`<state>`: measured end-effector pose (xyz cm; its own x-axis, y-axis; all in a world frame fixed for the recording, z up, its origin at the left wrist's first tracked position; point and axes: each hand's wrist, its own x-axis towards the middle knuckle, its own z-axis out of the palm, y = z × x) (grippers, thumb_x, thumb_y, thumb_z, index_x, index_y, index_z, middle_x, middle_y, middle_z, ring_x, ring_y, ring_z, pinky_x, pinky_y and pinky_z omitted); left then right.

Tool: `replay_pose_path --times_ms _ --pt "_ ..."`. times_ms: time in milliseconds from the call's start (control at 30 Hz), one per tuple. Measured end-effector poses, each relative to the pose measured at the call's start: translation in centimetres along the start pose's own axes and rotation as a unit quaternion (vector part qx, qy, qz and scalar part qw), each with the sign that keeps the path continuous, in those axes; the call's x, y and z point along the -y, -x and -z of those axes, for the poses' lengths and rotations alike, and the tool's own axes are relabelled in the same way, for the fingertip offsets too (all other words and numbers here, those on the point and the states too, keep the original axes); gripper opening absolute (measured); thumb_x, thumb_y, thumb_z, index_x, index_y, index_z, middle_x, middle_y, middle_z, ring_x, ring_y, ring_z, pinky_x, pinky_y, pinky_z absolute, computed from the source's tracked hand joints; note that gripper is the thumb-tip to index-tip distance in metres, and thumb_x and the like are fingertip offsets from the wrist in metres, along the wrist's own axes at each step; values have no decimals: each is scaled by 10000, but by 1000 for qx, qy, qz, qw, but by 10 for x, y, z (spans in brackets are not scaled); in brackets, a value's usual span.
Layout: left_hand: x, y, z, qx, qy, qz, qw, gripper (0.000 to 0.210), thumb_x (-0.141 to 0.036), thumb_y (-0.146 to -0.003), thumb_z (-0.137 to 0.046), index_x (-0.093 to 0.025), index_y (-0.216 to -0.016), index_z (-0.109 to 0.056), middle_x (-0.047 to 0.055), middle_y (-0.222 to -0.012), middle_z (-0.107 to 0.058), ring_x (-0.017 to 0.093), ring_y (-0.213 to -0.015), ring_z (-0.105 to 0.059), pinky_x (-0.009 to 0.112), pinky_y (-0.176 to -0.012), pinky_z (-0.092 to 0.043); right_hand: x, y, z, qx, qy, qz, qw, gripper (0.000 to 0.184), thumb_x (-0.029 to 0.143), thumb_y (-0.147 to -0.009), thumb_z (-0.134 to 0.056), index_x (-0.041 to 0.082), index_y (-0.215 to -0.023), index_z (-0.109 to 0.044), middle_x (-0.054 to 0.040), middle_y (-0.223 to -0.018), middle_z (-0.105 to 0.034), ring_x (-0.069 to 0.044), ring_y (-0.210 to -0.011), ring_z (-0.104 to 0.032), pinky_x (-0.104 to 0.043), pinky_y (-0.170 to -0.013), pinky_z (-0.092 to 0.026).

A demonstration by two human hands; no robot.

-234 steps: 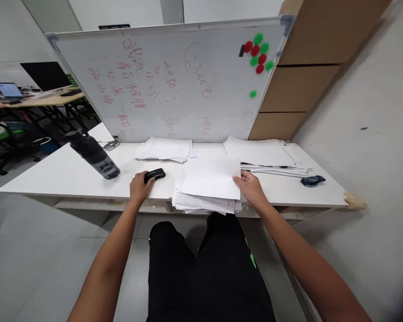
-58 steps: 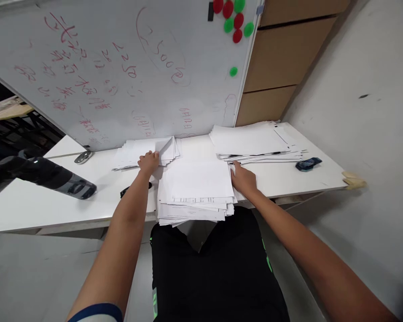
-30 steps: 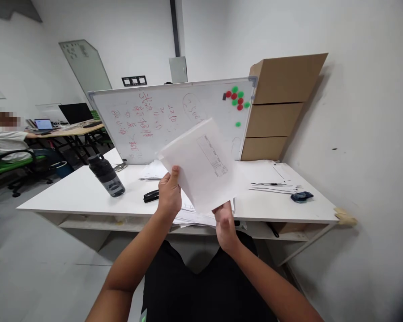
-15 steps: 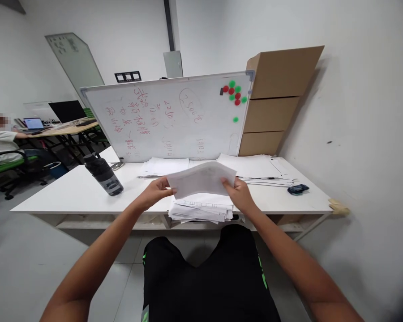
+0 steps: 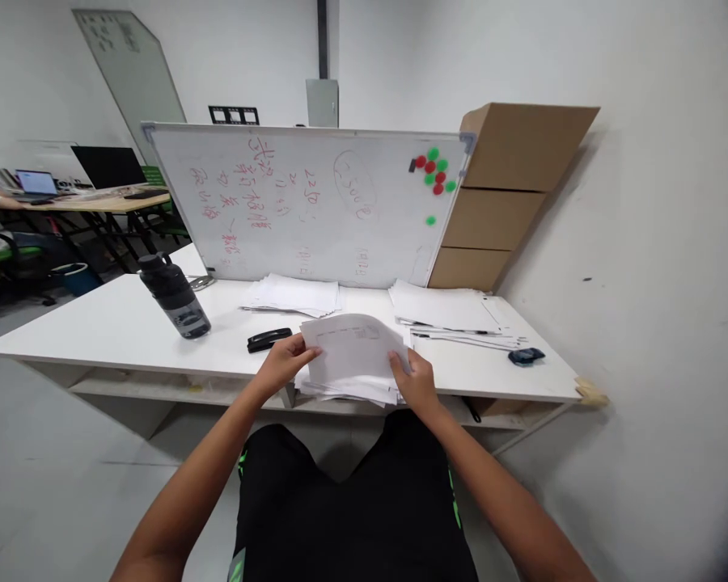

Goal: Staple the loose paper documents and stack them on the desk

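Both my hands grip a white sheet of paper (image 5: 355, 352) with faint printing, by its two sides. My left hand (image 5: 286, 364) is closed on the left edge, thumb on top. My right hand (image 5: 417, 378) pinches the right side. Whether more than one sheet is held I cannot tell. Below it, at the table's front edge, lies a stack of papers (image 5: 364, 394), mostly covered by the held sheet. A black stapler (image 5: 269, 339) lies just left of the paper, close to my left hand.
On the white table (image 5: 97, 323) a dark water bottle (image 5: 175, 297) stands at left. Two paper piles, one left (image 5: 294, 295) and one right (image 5: 442, 307), lie before the whiteboard (image 5: 315, 210). A small dark object (image 5: 526, 356) is at right. Cardboard boxes (image 5: 501, 218) stand behind.
The held paper has come lower and nearer to the stack, its top edge curling. The stapler now shows beside my left hand. The camera view has shifted a little.
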<state>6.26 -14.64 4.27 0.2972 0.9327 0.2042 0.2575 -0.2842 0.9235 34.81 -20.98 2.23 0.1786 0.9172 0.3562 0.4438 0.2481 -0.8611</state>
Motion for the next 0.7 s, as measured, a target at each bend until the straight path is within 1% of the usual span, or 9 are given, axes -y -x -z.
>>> replay_pose_path --times_ms 100,167,200,267,333,367,500,600,700 --pt "5 -5 20 3 -13 -7 1000 625 -529 -759 -709 -202 -1280 -599 110 -1064 -728 270 -987 -687 421 -864 -547 5 6 0 2 -20 -33 999 395 498 -879 -563 171 -1027 -727 -94 -1019 -749 -277 -967 -682 -361 -850 -535" --pt "16 -13 38 -27 -112 -12 993 703 -528 -766 -703 -220 -1370 -519 120 -1165 -696 273 -1070 -660 414 -904 -527 4 7 -4 32 -67 -102 992 413 466 -848 -601 143 -1078 -716 -111 -1045 -751 -287 -966 -693 -368 -822 -550" --pt "24 -18 46 -52 -184 -11 981 721 -526 -767 -700 -224 -1391 -498 132 -1250 -660 290 -1148 -622 421 -940 -505 3 7 -7 42 -89 -138 986 425 446 -827 -622 128 -1095 -710 -121 -1052 -751 -293 -960 -699 -377 -812 -558" --pt "45 -26 60 -101 -335 12 937 733 -531 -764 -696 -208 -1391 -499 163 -1369 -581 347 -1268 -527 458 -994 -455 -1 7 -14 50 -121 -189 973 439 414 -782 -663 111 -1095 -705 -137 -1051 -752 -302 -945 -709 -394 -799 -569" --pt "68 -30 69 -111 -429 50 895 700 -536 -791 -658 -191 -1380 -506 177 -1378 -567 381 -1277 -497 483 -996 -433 -2 6 -20 46 -145 -211 966 442 401 -749 -693 111 -1081 -704 -143 -1056 -752 -306 -947 -714 -409 -809 -574" --pt "80 -31 71 -107 -452 59 883 660 -528 -819 -624 -190 -1374 -510 174 -1362 -576 380 -1261 -500 481 -986 -432 -2 5 -22 47 -154 -216 963 445 403 -738 -705 116 -1078 -702 -143 -1061 -752 -306 -949 -715 -417 -817 -575" --pt "112 -28 76 -132 -467 33 874 470 -459 -902 -506 -214 -1298 -573 143 -1257 -623 348 -1176 -518 452 -949 -436 4 1 -24 48 -169 -222 959 460 414 -730 -724 128 -1089 -688 -139 -1081 -748 -306 -966 -713 -432 -847 -571" --pt "123 -27 78 -142 -444 20 884 419 -473 -894 -519 -228 -1218 -620 136 -1180 -644 347 -1123 -530 458 -935 -436 7 -7 -23 56 -150 -218 963 449 418 -768 -690 144 -1123 -671 -127 -1104 -742 -295 -992 -707 -420 -866 -562" --pt "128 -27 80 -154 -422 5 894 406 -470 -899 -524 -225 -1209 -620 132 -1176 -637 341 -1125 -533 457 -956 -429 7 -21 -28 103 -114 -200 968 409 415 -820 -616 176 -1150 -650 -98 -1111 -739 -273 -987 -706 -399 -861 -555"
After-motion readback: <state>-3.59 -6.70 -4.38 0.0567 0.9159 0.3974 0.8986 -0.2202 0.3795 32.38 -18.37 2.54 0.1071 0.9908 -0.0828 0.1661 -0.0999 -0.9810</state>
